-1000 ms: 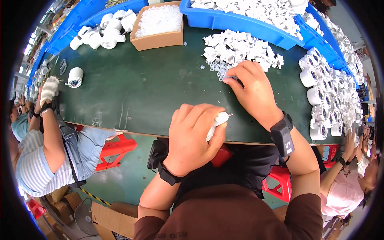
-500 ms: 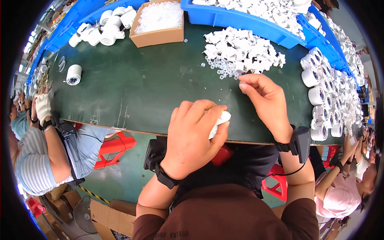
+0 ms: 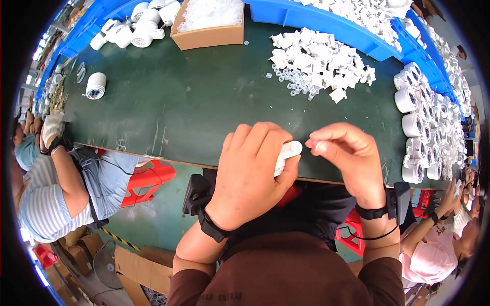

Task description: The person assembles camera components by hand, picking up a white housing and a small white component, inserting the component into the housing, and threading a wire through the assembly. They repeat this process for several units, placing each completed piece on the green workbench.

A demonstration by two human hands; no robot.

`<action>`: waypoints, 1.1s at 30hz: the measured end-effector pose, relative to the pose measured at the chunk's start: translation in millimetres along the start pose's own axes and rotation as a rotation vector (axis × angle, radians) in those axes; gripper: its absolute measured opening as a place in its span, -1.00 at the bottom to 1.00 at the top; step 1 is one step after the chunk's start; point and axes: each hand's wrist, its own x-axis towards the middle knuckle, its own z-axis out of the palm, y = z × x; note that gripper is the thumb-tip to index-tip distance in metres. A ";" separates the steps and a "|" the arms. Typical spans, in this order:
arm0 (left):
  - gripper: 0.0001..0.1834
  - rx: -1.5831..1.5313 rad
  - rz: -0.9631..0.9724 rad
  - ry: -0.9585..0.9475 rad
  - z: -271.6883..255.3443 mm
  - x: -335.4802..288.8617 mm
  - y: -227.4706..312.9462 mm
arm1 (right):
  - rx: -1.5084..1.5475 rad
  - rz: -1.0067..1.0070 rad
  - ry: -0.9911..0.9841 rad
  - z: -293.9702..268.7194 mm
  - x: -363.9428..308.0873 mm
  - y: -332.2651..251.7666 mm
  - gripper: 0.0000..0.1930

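Note:
My left hand (image 3: 250, 178) is wrapped round a white plastic part (image 3: 290, 150), whose rounded end sticks out between thumb and forefinger; the rest of it is hidden in the palm. Just to the right, my right hand (image 3: 354, 160) is closed in a pinch, its fingertips close to the rounded end but apart from it. Whatever those fingertips hold, if anything, is too small to make out. Beyond the hands lies a heap of small white plastic pieces (image 3: 326, 56), with several clear little rings (image 3: 296, 80) along its near left side.
A cardboard box of clear parts (image 3: 209, 40) and white round housings (image 3: 145, 33) stand at the back. Blue bins (image 3: 326, 23) line the far edge. White cylinders (image 3: 412, 125) are stacked at right; one white cylinder (image 3: 96, 85) stands at left. Co-workers sit on both sides.
My right hand has come back from the clear rings toward the white part in my left hand. The part's rounded end shows more now. The whole view has shifted slightly.

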 end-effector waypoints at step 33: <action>-0.63 0.004 0.104 0.155 10.2 -2.8 -8.6 | 0.211 0.019 -0.034 31.8 2.0 19.5 -0.87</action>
